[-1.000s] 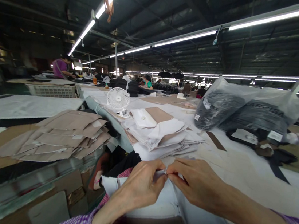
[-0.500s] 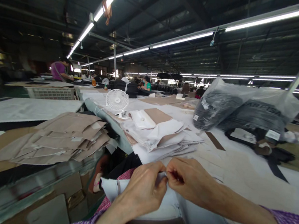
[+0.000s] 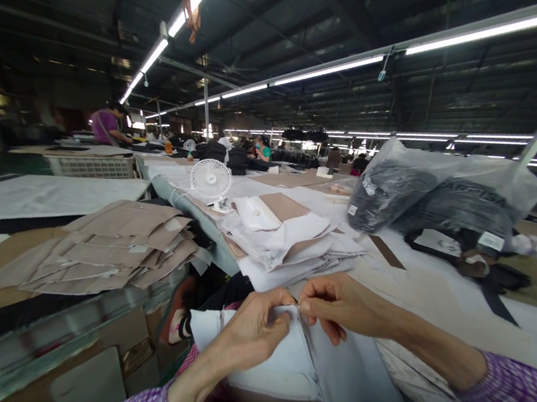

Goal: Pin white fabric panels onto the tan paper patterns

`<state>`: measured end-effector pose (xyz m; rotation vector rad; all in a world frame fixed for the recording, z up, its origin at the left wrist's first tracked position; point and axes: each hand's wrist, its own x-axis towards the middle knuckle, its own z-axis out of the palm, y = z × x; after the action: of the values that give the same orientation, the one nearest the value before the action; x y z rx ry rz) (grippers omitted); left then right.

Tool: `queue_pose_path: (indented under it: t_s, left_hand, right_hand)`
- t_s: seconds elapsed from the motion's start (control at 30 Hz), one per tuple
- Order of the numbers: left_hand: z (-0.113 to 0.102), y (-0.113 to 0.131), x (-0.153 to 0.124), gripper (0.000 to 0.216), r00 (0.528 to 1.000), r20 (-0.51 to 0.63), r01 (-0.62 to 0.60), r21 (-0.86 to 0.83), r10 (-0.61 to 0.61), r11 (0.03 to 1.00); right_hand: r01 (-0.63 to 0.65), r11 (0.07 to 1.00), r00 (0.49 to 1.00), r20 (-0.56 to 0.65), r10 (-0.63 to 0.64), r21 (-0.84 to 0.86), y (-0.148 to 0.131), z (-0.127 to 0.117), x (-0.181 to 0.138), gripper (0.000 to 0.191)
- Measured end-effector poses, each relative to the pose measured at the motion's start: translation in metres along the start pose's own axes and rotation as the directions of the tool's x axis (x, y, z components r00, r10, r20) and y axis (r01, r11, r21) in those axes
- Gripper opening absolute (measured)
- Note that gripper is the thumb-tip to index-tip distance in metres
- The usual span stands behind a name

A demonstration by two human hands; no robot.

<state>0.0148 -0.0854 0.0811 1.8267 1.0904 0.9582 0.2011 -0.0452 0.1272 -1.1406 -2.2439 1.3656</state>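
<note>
Bench (image 3: pixel 213 243), mid-frame, bearing one white fan (image 3: pixel 210 180). White cloth (image 3: pixel 278 370), one piece, lower centre of frame: left hand (image 3: pixel 251 330), fingers pinching its top edge; right hand (image 3: pixel 348 304), fingers pressed together at the corner (what they pinch, cannot tell).

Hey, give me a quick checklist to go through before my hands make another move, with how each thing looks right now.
1. Left hand holding the white fabric: ok, at its upper edge.
2. Right hand at the fabric's top corner: ok, fingertips pinched together there.
3. What the right fingertips pinch, cloth or thread: cannot tell, too small.
4. Fan apart from both hands: ok, it stands farther off on the table.
5. Stack of white and brown pieces squared up: not ok, its edges are uneven.
</note>
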Motion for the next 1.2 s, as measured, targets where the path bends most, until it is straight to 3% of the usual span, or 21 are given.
queue_pose_path:
  t_s: [0.07, 0.17, 0.3, 0.4, 0.5, 0.57, 0.63, 0.8, 0.9, 1.03, 1.1, 1.2]
  left_hand:
    - [-0.003, 0.000, -0.001, 0.016, 0.999, 0.029, -0.046, -0.006, 0.046, 0.999]
    - [-0.001, 0.000, -0.001, 0.019, 0.996, 0.019, -0.091, 0.003, 0.091, 0.996]
    - [0.004, -0.005, 0.001, 0.018, 0.999, -0.003, -0.050, -0.004, 0.050, 0.999]
    - [0.003, -0.009, 0.001, 0.016, 0.997, 0.016, -0.070, -0.053, 0.071, 0.996]
    - [0.000, -0.010, 0.001, 0.016, 0.995, 0.037, -0.085, -0.123, 0.090, 0.989]
    - [0.000, -0.009, 0.001, 0.017, 0.999, 0.023, -0.033, -0.132, 0.036, 0.991]
    - [0.000, -0.008, 0.001, 0.018, 1.000, 0.011, 0.018, -0.145, -0.017, 0.989]
    - [-0.001, -0.006, -0.002, 0.021, 0.994, 0.029, 0.110, -0.291, -0.107, 0.950]
    - [-0.004, -0.006, -0.003, 0.023, 0.992, -0.004, 0.119, -0.316, -0.126, 0.941]
    - [-0.003, -0.008, -0.002, 0.022, 0.995, -0.034, 0.083, -0.315, -0.099, 0.945]
    - [-0.003, -0.008, -0.002, 0.021, 0.995, -0.042, 0.078, -0.305, -0.095, 0.949]
    - [-0.003, -0.008, -0.002, 0.021, 0.996, -0.037, 0.069, -0.287, -0.083, 0.956]
  right_hand:
    - [-0.005, 1.000, 1.000, 0.001, 0.005, -0.010, -0.003, 0.001, -0.001, 0.016]
    - [-0.004, 0.983, 0.997, -0.079, -0.010, -0.182, -0.009, 0.005, -0.003, 0.016]
    - [0.005, 0.952, 0.990, -0.133, -0.048, -0.308, -0.013, 0.010, -0.007, 0.014]
    - [0.002, 0.972, 0.994, -0.106, -0.028, -0.234, -0.012, 0.008, -0.006, 0.011]
    - [-0.030, 0.999, 0.999, 0.035, 0.032, -0.039, -0.011, 0.002, -0.004, 0.014]
    - [-0.082, 0.993, 0.989, 0.132, 0.071, 0.080, -0.014, -0.005, -0.004, 0.021]
    - [-0.098, 0.992, 0.989, 0.120, 0.088, 0.084, -0.018, -0.014, -0.006, 0.026]
    - [-0.052, 0.985, 0.990, -0.141, 0.029, -0.162, -0.023, -0.025, -0.016, 0.036]
    - [0.044, 0.936, 0.993, -0.092, -0.081, -0.348, -0.019, -0.009, -0.021, 0.017]
    - [0.202, 0.747, 0.953, -0.047, -0.298, -0.633, -0.011, 0.021, -0.021, 0.008]
    - [0.200, 0.706, 0.943, -0.062, -0.327, -0.680, -0.006, 0.028, -0.020, 0.009]
    - [0.195, 0.715, 0.944, -0.069, -0.322, -0.671, -0.003, 0.029, -0.018, 0.010]
